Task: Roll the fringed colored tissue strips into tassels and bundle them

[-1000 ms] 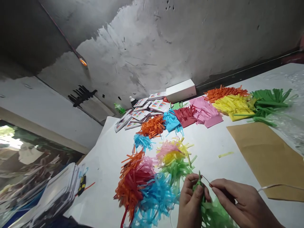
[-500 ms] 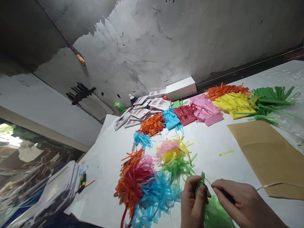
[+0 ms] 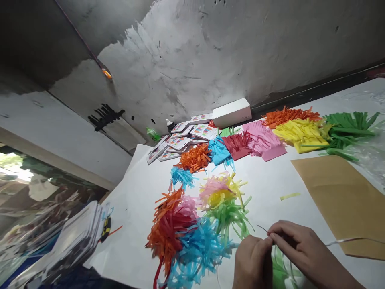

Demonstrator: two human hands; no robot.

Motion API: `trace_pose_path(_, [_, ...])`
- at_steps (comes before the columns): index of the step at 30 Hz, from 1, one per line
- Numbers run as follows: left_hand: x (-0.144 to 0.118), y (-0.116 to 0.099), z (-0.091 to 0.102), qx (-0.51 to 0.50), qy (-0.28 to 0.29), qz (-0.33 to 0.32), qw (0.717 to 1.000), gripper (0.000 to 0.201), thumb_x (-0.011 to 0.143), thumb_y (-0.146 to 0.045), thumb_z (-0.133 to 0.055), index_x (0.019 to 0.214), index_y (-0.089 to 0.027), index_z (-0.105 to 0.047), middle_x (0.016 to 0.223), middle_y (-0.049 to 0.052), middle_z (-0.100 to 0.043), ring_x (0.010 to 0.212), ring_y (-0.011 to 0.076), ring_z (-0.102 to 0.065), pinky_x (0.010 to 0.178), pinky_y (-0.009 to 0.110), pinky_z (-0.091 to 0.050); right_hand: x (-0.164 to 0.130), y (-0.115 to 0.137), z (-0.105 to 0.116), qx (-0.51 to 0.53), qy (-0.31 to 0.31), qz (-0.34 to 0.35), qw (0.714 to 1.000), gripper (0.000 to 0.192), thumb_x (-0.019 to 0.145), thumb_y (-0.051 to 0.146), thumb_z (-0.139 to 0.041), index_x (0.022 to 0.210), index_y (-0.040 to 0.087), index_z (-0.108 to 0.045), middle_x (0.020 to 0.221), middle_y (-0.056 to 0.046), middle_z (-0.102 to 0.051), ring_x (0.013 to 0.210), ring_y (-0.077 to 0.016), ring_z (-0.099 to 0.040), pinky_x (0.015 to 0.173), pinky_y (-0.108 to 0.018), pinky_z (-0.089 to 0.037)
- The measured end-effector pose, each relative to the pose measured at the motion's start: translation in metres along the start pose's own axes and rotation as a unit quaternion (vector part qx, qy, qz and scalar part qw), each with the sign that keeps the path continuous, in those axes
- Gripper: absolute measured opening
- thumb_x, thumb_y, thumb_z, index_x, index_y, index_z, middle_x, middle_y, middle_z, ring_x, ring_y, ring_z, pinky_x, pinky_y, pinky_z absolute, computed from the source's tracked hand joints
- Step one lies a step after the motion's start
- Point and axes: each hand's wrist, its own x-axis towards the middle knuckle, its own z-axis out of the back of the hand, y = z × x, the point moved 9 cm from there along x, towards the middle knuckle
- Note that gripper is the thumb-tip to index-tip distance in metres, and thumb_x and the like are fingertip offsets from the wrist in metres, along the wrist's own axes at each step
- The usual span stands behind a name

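Orange fringe (image 3: pixel 164 237) and blue fringe (image 3: pixel 200 247) lie heaped on the white table (image 3: pixel 132 224); a white box (image 3: pixel 232 113) sits by the wall, its contents hidden; the left hand (image 3: pixel 251 260), knuckles up, curls closed on green fringe (image 3: pixel 279 272), pale and loose between the hands; the right hand (image 3: pixel 302 245), fingers bent, pinches a thin dark needle-like piece (image 3: pixel 262 228)

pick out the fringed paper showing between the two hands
The light green fringe at the bottom, between the left hand and right hand; every other fringe, even the loose light green pile, lies outside that gap.
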Motion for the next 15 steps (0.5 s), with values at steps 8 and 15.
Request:
trace_pose_path(8, [0.006,0.008,-0.065,0.038,0.200,-0.061,0.977,0.027,0.087,-0.047,-0.073,0.112,-0.039,-0.078,0.090,0.011,-0.077,0.078,0.0285,-0.070,0.067,0.036,-0.052,0.011,-0.032,0.079,0.258,-0.268,-0.022,0.928,0.041,0.078,0.064,-0.075,0.079,0.026,-0.062,0.060,0.002,-0.055,0.051,-0.0139,-0.053,0.044,-0.022,-0.048])
trace_pose_path(15, [0.159,0.035,0.039,0.250,0.157,-0.042,0.954,0.035,0.088,-0.003,-0.051,0.104,-0.020,-0.077,0.117,0.017,-0.073,0.116,0.0360,-0.057,0.109,0.065,-0.030,0.012,-0.073,0.055,0.382,-0.180,-0.106,0.900,0.048,0.064,0.059,-0.090,0.091,0.026,-0.068,0.064,0.001,-0.057,0.048,-0.0113,-0.048,0.042,-0.020,-0.046])
